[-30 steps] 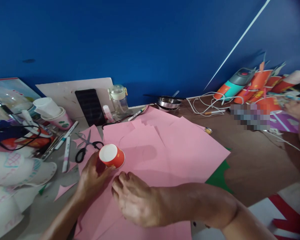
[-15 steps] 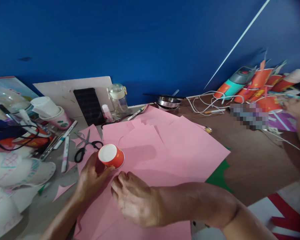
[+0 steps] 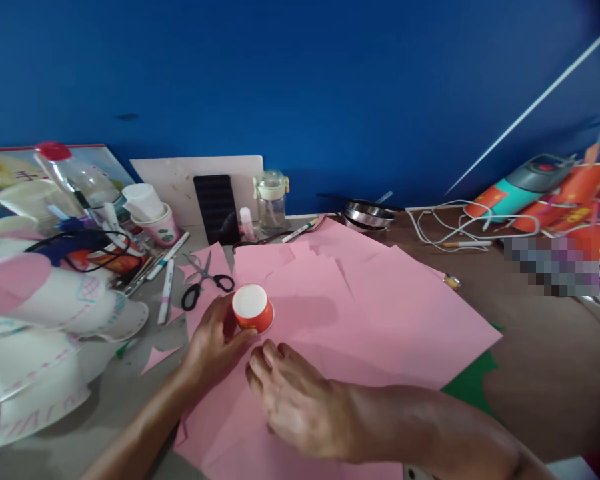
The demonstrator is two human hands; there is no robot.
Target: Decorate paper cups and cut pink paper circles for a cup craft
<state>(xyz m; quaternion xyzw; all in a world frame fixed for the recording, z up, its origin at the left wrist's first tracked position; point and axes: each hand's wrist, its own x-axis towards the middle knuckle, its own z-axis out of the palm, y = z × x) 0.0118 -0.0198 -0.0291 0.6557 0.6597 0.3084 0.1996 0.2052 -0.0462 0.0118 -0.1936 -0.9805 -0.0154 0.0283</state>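
An orange paper cup (image 3: 260, 319) stands upside down, white base upward, on sheets of pink paper (image 3: 380, 307). My left hand (image 3: 217, 340) grips the cup from its left side, with the thumb along the near side. Just to the right and nearer to me, my right hand (image 3: 293, 393) is closed, its fingers curled together close to the paper. Whatever it may hold is hidden under the fingers. Black-handled scissors (image 3: 205, 283) lie open behind my left hand, on a cut piece of pink paper.
White paper hats (image 3: 75, 307) crowd the left side, near markers (image 3: 166, 292) and a patterned cup (image 3: 157, 227). A phone (image 3: 217, 208), a glue stick (image 3: 247, 223) and a clear jar (image 3: 271, 200) stand by the wall. Pans (image 3: 369, 215), white cables (image 3: 445, 227) and a teal bottle (image 3: 523, 187) sit farther right.
The view has swung left, so things appear farther right. Another person's hand at the right has gone out of view. My left hand still holds the cup; my right hand stays curled beside it.
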